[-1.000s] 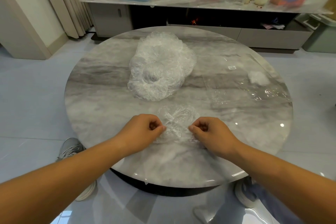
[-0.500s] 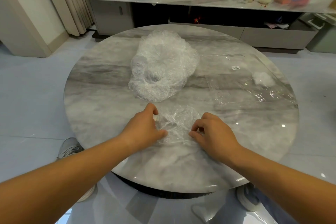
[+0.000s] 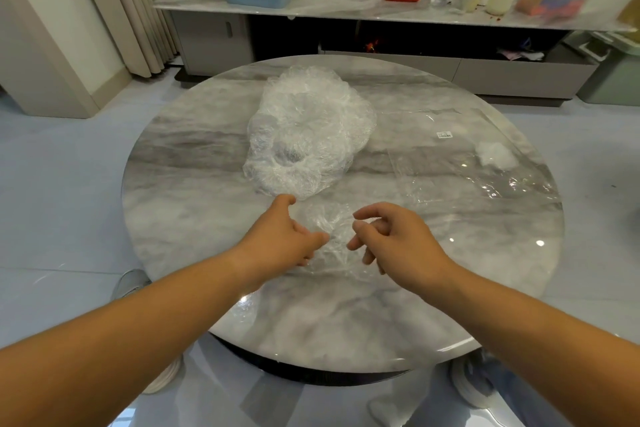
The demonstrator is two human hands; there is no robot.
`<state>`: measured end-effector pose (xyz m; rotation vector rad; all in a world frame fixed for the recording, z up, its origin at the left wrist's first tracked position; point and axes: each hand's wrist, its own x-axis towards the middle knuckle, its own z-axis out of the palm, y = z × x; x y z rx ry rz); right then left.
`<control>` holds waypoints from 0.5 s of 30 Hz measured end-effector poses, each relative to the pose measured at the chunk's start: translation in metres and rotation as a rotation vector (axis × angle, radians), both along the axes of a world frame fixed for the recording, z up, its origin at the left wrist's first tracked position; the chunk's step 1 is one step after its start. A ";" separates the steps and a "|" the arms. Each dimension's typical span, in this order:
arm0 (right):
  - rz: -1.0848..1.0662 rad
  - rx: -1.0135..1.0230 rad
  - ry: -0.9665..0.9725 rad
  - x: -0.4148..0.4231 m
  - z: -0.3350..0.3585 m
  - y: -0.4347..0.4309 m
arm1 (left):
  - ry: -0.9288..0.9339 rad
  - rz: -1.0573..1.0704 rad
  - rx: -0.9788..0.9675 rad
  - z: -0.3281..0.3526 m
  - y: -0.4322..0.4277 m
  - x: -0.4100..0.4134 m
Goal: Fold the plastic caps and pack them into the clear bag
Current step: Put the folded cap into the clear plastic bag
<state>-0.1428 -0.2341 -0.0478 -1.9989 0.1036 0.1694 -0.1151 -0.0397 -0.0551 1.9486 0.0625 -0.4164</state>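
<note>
both hands over a single crumpled cap (image 3: 334, 239) near the table's (image 3: 194, 211) front edge. left hand (image 3: 282, 241) loosely spread, fingers touching it; right hand (image 3: 391, 241) half-curled, holding nothing (contact unclear). cap pile (image 3: 308, 130) at centre, clear bag (image 3: 474, 163) flat by the right edge.

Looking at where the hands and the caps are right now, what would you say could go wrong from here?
1. The single cap lies loose between the left hand and right hand, both open; thin film may spring out of any fold.
2. The pile of caps sits just beyond the left hand's fingertips, so a reach might drag extras along.
3. The clear bag lies flat near the table edge and may slide when stuffed.
</note>
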 end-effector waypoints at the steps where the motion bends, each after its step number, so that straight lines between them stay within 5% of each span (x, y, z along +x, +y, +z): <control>1: -0.018 0.083 0.094 0.000 0.000 0.002 | 0.087 0.009 -0.076 0.001 -0.003 0.000; 10: -0.205 0.543 0.377 0.015 -0.005 -0.014 | 0.449 0.038 -0.406 0.001 0.005 0.013; 15: -0.179 0.569 0.399 0.022 -0.003 -0.021 | 0.467 0.064 -0.437 -0.004 0.010 0.016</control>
